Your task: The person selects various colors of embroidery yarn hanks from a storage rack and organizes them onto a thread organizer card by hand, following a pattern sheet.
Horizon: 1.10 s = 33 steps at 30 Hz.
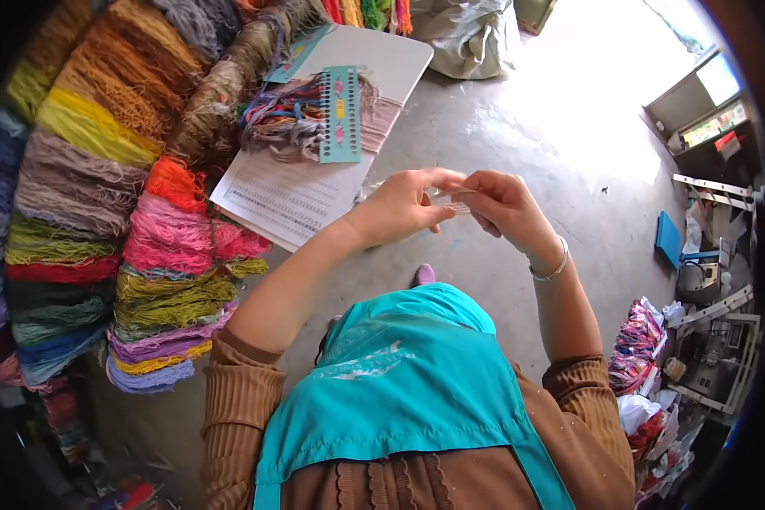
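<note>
My left hand point(404, 204) and my right hand point(506, 202) meet in front of me, above the floor and just right of a white board. Thin pale thread point(461, 206) runs between their fingers. The fingers of my right hand pinch it, and my left hand curls around its other side. How many strands there are is too fine to tell. Near my left hand, a turquoise punched card point(340, 115) with several coloured threads point(285, 123) looped through its holes lies on the board. Below it is a printed sheet point(285, 191) with rows of small marks.
Skeins of coloured yarn point(166, 234) hang in thick rows along the left. A pale sack point(467, 38) stands at the far side on the grey floor point(569, 161). Metal frames point(722, 361), a blue panel point(668, 240) and bundled multicoloured yarn point(636, 348) line the right side.
</note>
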Motion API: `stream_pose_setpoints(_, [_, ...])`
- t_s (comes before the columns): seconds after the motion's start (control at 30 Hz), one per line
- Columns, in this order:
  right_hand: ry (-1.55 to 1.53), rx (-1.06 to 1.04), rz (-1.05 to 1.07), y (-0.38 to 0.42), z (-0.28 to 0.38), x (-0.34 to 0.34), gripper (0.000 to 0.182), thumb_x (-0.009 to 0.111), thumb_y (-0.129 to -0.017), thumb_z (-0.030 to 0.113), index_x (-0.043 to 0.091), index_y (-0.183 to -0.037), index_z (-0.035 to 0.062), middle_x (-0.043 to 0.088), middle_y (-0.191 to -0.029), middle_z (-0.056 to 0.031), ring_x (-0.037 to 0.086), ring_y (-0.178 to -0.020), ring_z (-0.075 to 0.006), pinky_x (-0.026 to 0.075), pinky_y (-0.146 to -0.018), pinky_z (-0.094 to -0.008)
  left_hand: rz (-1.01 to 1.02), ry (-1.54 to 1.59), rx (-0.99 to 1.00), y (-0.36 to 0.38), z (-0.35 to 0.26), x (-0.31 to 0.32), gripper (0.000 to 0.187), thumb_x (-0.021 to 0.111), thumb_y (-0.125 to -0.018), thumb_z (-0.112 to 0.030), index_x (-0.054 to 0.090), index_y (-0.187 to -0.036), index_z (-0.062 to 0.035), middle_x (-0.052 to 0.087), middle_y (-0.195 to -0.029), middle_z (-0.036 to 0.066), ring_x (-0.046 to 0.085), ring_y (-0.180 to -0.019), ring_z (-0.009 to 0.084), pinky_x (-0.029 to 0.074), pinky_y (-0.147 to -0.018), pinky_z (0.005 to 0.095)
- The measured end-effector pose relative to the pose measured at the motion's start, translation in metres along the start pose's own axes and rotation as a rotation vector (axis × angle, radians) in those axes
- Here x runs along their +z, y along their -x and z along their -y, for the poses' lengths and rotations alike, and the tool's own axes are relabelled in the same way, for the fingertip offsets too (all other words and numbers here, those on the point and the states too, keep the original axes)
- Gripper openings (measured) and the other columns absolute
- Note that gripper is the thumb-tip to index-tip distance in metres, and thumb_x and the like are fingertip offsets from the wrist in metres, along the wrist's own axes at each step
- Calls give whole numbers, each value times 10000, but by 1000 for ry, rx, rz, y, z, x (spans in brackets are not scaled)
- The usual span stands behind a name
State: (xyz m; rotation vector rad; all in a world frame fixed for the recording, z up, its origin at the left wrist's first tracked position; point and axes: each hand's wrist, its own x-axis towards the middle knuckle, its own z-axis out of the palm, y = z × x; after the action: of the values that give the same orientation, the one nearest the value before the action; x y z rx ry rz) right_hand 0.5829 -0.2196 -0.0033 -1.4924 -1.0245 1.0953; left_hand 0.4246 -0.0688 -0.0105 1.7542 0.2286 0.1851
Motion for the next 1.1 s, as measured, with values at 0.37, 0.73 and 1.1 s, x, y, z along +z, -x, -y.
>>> stream_pose_setpoints(0.37, [-427, 111, 299, -59, -76, -28, 210, 553, -1004, 238, 583, -1122, 67, 405, -614, 71, 354, -498, -23, 262, -448, -197, -128, 192, -26, -89, -35, 0, 254, 553, -1003, -239, 667, -929, -24, 586, -661, -14, 487, -507, 39, 402, -481, 197])
stream_pose_setpoints(0.73, [-169, 655, 190, -39, -326, -34, 261, 497, -1010, 252, 536, -816, 81, 471, -601, 12, 453, -499, -100, 357, -448, -252, -741, 344, 109, -65, -47, -96, 233, 515, -1018, -192, 652, -979, -8, 337, -610, -81, 281, -498, 21, 257, -478, 191])
stream_pose_setpoints(1.1, [152, 1134, -309, 79, -380, -133, 568, 776, -794, 328, 539, -1244, 76, 639, -1109, -108, 670, -799, -206, 535, -630, -338, -444, -114, -186, -70, -18, -87, 225, 529, -1008, -217, 641, -983, -22, 464, -652, -10, 458, -577, 61, 373, -494, 232])
